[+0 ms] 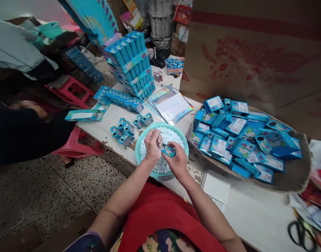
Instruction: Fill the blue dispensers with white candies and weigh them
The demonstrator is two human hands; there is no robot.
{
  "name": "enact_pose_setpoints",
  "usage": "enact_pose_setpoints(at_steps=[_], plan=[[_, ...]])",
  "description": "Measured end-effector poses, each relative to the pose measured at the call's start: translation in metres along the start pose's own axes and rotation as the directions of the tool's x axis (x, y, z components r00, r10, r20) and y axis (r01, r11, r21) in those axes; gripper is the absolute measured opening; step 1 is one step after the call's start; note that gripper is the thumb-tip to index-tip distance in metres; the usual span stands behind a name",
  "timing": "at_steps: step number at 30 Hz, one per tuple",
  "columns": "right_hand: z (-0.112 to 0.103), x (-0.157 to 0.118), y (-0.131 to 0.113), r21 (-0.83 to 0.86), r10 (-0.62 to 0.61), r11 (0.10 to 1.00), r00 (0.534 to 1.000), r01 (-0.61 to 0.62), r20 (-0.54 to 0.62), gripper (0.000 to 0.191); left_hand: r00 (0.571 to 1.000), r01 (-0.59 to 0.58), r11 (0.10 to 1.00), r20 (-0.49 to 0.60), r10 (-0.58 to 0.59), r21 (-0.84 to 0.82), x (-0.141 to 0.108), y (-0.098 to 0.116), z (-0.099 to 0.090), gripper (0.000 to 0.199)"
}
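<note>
Right hand (177, 159) was closed on blue box (169, 151) | looked light, crushable; side edges seemed best | left hand (152, 144) curled beside it, contents unclear | pellets (173, 135) lay below

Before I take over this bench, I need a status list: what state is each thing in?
Left hand: fingers curled; contents unclear
Right hand: gripping the small pack
Small pack: held over the bowl
Bowl: well filled with white pellets
Carton: open, heaped with packs
Trays: stacked, loaded
Sheets: flat, overlapping
Loose packs: in two clusters
Scissors: lying down, blades unclear
</note>
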State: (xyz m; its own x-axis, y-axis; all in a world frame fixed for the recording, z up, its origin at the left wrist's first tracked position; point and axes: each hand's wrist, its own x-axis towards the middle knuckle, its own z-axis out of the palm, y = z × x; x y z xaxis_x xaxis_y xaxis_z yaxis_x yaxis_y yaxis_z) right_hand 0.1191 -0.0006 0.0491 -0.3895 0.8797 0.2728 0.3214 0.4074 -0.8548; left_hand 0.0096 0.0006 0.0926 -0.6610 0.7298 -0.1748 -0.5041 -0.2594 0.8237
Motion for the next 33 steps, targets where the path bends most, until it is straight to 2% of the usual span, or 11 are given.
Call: enact_pose_setpoints(at_steps=[3,6,8,11,15,18,21,25,29,30,33], plan=[[-0.011,-0.005,0.0,0.099,0.06,0.993,0.998,-0.059,-0.008,0.037,0.999,-0.041,0.996,-0.018,0.042,0.075,0.007,-0.002,-0.011,0.025],[-0.046,-0.022,-0.001,0.121,0.075,0.99,0.996,-0.068,-0.057,0.037,0.998,-0.048,0.931,-0.031,0.063,0.361,0.024,-0.024,-0.038,0.022],[-0.08,-0.044,0.001,0.053,0.101,0.994,0.988,-0.095,-0.114,0.038,0.994,0.018,0.732,0.065,-0.084,0.681,0.033,-0.046,-0.061,0.027],[-0.129,-0.086,0.017,-0.065,0.215,0.969,0.946,-0.237,-0.242,0.035,0.971,-0.16,0.351,0.211,-0.115,0.923,0.034,-0.073,-0.09,0.034],[-0.163,-0.135,0.073,-0.191,0.278,0.903,0.864,-0.384,-0.42,0.026,0.915,-0.396,0.096,0.402,-0.047,0.913,0.019,-0.09,-0.096,0.042],[-0.167,-0.155,0.112,-0.308,0.21,0.873,0.861,-0.378,-0.463,0.021,0.866,-0.497,0.011,0.497,-0.045,0.868,0.011,-0.098,-0.086,0.046],[-0.171,-0.159,0.12,-0.419,0.131,0.831,0.861,-0.366,-0.491,0.03,0.861,-0.508,-0.037,0.507,-0.038,0.86,0.011,-0.103,-0.08,0.047],[-0.194,-0.116,0.103,-0.481,0.068,0.8,0.851,-0.359,-0.521,0.044,0.863,-0.5,-0.062,0.491,-0.12,0.864,0.014,-0.105,-0.081,0.053],[-0.204,-0.022,0.122,-0.418,0.345,0.761,0.855,-0.496,-0.387,0.062,0.828,-0.536,-0.112,0.495,-0.262,0.837,0.015,-0.105,-0.079,0.066],[-0.202,0.001,0.131,-0.439,0.447,0.711,0.836,-0.549,-0.319,0.071,0.831,-0.533,-0.131,0.487,-0.269,0.836,0.015,-0.105,-0.079,0.067],[-0.188,0.05,0.151,-0.505,0.728,0.515,0.664,-0.693,-0.168,0.096,0.869,-0.483,-0.202,0.438,-0.23,0.852,0.016,-0.106,-0.079,0.059]])
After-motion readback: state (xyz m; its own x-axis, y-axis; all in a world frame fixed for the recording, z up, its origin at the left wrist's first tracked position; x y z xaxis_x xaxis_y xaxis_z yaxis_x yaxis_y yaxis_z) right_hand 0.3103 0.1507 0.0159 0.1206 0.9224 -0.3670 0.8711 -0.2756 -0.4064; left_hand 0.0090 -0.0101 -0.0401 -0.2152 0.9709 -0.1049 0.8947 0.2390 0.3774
